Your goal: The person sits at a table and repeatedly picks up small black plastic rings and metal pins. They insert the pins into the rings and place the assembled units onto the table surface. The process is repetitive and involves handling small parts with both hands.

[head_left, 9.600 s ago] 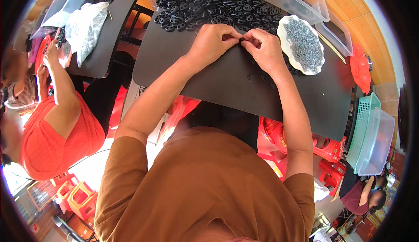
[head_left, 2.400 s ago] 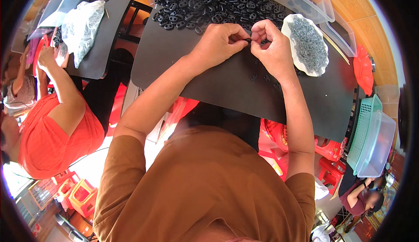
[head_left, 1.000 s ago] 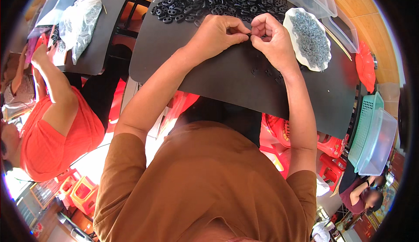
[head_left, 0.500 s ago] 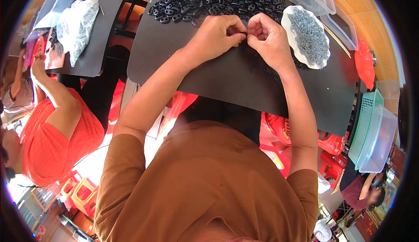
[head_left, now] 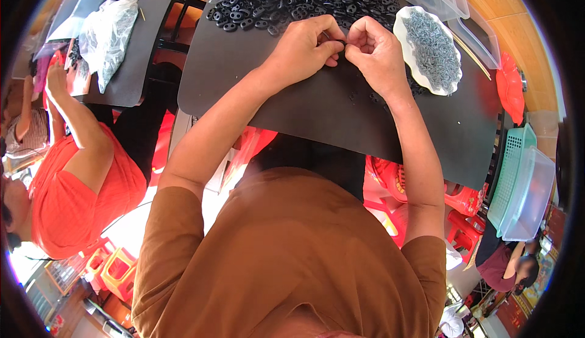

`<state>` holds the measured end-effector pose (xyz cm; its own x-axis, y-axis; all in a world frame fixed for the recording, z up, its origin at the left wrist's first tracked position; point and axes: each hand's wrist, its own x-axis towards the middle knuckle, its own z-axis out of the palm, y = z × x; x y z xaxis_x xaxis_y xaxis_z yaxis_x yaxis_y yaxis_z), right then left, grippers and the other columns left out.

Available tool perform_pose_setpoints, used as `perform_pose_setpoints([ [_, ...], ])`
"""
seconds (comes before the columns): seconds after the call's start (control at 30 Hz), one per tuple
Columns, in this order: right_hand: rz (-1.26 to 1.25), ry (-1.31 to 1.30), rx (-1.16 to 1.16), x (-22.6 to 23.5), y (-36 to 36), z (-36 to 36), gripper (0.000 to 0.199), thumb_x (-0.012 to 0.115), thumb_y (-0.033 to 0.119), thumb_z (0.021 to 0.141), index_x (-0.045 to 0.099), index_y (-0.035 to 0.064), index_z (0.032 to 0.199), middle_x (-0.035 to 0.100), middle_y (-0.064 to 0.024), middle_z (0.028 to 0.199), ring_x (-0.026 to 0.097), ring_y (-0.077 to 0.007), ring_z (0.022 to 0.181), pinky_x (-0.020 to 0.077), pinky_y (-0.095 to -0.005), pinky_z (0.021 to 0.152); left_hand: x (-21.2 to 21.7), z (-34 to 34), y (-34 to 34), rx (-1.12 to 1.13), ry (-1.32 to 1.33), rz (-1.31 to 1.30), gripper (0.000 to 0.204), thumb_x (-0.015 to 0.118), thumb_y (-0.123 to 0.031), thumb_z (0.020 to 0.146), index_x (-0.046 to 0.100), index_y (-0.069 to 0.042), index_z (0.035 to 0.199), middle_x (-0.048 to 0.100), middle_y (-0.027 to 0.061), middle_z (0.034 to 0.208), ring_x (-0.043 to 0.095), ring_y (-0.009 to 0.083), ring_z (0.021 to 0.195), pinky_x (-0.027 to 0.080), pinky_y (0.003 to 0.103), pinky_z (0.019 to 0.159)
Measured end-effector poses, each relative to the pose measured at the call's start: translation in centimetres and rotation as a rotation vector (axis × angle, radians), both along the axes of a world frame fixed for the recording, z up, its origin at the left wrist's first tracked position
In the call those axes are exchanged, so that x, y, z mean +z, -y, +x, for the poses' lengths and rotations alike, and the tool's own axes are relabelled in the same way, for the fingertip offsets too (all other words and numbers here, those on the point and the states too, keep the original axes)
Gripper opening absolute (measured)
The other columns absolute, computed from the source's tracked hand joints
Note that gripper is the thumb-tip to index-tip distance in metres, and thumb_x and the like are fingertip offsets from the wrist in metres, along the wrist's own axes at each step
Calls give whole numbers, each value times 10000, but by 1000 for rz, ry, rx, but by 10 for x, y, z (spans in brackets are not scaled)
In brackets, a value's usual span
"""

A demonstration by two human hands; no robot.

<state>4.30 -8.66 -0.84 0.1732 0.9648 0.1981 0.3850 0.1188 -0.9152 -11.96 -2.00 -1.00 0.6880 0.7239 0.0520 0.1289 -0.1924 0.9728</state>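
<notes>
My left hand (head_left: 304,50) is closed in a pinch on a small black piece (head_left: 341,42), mostly covered by the fingers. Right beside it, my right hand (head_left: 379,58) pinches with thumb and forefinger at the same spot. What lies between those right fingertips is too small to make out. Beyond both hands a large heap of black oval plastic pieces with two holes (head_left: 292,0) covers the far part of the dark table (head_left: 225,73). A white scalloped dish (head_left: 404,44) full of small grey metal pieces (head_left: 434,49) stands just right of my right hand.
Clear plastic bins (head_left: 448,3) and thin sticks (head_left: 478,58) lie behind the dish. A red dish (head_left: 510,88) and a green basket (head_left: 512,167) are at the right. On the left table (head_left: 131,76) sits a plastic bag (head_left: 109,33); a person in red (head_left: 85,186) works there.
My hands stay close together, with the fingers shifting slightly and more of the black piece showing at the left fingertips. The person on the left has moved their forearm up a little.
</notes>
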Motion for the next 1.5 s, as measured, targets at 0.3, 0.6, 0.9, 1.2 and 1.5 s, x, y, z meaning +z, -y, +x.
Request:
perform_pose_setpoints([
  [0.3, 12, -45, -31, 5, 1, -1, 122, 596, -48, 720, 518, 45, 728, 523, 48, 638, 491, -19, 614, 431, -199, 579, -5, 2, -2, 1, 43, -70, 70, 628, -54, 912, 593, -11, 956, 683, 56, 772, 669, 100, 718, 527, 232, 670],
  [0.6, 11, -108, 34, 0, -1, 5, 222, 612, -43, 753, 604, 57, 950, 604, 18, 785, 565, -55, 713, 483, -217, 692, -1, 1, -4, 10, -4, 6, 68, 634, -46, 900, 612, -1, 945, 680, 46, 780, 659, 89, 713, 531, 239, 669],
  [0.9, -6, 53, 31, 7, 2, 5, 254, 650, -29, 763, 627, 46, 1005, 657, -22, 816, 638, -97, 762, 520, -252, 718, -4, 0, -4, 4, 44, 120, 48, 628, -11, 886, 614, 15, 924, 674, 57, 766, 665, 104, 708, 535, 246, 657],
  [1.2, 67, 231, -24, 10, 2, -6, 235, 635, -64, 723, 599, 35, 934, 669, -63, 775, 642, -128, 675, 528, -266, 649, -11, 2, -5, -28, 30, 233, 68, 638, 10, 868, 623, 17, 935, 682, 70, 806, 674, 118, 727, 545, 259, 675],
  [1.5, 17, 201, -29, 11, 3, -6, 180, 641, -42, 699, 563, 33, 843, 627, -37, 715, 599, -109, 644, 501, -261, 627, -12, 2, -4, -1, -35, 278, 87, 687, -25, 840, 638, 6, 905, 683, 81, 804, 661, 122, 741, 521, 270, 668],
])
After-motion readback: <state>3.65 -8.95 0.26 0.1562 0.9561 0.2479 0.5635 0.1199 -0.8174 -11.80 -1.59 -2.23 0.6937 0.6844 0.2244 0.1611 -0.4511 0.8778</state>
